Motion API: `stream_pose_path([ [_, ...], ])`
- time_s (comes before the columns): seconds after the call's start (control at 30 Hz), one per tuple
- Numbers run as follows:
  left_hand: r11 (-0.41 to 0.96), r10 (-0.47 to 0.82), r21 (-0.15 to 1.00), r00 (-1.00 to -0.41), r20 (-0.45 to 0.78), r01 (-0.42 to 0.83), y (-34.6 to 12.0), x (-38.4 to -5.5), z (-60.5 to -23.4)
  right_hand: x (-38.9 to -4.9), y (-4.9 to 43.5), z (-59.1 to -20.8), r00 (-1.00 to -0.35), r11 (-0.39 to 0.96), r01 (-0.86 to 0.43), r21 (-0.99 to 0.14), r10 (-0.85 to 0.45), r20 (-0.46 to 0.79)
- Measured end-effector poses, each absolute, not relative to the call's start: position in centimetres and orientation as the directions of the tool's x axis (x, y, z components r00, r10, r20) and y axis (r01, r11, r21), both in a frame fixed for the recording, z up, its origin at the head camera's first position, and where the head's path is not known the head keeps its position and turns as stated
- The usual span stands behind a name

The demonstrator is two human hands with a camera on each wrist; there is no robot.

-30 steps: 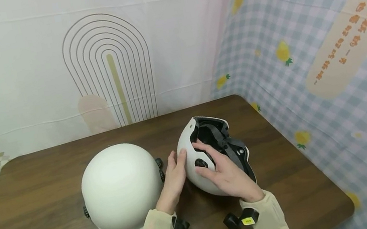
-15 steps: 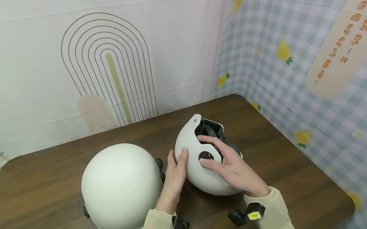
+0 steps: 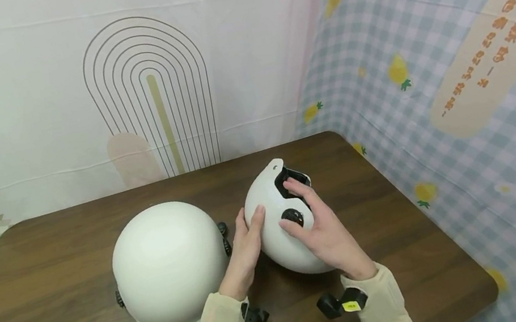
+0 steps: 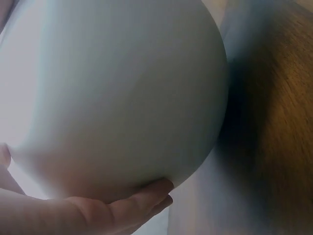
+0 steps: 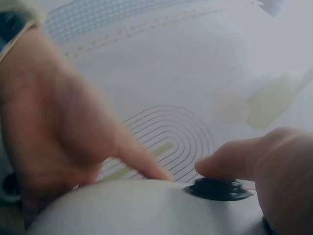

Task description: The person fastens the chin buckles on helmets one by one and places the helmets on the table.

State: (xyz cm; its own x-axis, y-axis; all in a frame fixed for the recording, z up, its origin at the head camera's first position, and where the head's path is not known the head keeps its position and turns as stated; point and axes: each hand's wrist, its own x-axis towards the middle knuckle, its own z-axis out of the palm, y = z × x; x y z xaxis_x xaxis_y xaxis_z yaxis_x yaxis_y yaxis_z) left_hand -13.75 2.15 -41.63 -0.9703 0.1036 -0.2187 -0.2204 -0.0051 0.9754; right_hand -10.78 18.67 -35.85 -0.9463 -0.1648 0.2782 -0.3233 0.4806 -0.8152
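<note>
A white helmet (image 3: 276, 232) lies tipped on its side between my hands, its dark lined opening turned away to the right. My left hand (image 3: 245, 249) rests against the shell's left side, fingers (image 4: 132, 210) extended along it in the left wrist view. With my right hand (image 3: 330, 234) I grip the helmet's edge, fingers reaching into the opening. The right thumb (image 5: 230, 159) touches the round black knob (image 5: 215, 188) on the side of the shell. Left of these hands a second white helmet (image 3: 169, 263) sits dome up, with black fittings at its sides.
The brown wooden table (image 3: 407, 273) has rounded corners. Behind it hangs a white patterned cloth (image 3: 247, 71), and a blue checked cloth (image 3: 378, 76) covers the right side. The second helmet stands close beside my left forearm.
The gripped helmet has rolled so its opening faces further away and more white shell shows. My right hand has shifted slightly right with it. The left hand and second helmet stay nearly still.
</note>
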Motion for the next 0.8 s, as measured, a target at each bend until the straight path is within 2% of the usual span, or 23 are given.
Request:
stream_pose_path([
  [0.2, 0.024, 0.102, 0.975, -0.970, -0.222, -0.220, 2.16, -13.69, -41.46, -10.74, 18.37, -36.29, -0.892, 0.606, -0.429, -0.670, -0.169, 0.418],
  [0.33, 0.025, 0.108, 0.976, -0.970, -0.217, -0.215, 2.19, -13.68, -41.44, -10.85, 18.29, -36.36, -0.875, 0.637, -0.440, -0.633, -0.146, 0.462],
  [0.57, 0.060, 0.112, 0.979, -0.974, -0.199, -0.193, 2.35, -13.37, -41.07, -10.94, 18.53, -36.39, -0.898, 0.593, -0.388, -0.705, -0.071, 0.434],
  [0.8, 0.116, 0.037, 0.978, -0.983, -0.179, -0.174, 2.75, -13.05, -40.89, -10.94, 19.03, -36.13, -0.913, 0.541, -0.366, -0.757, -0.051, 0.405],
])
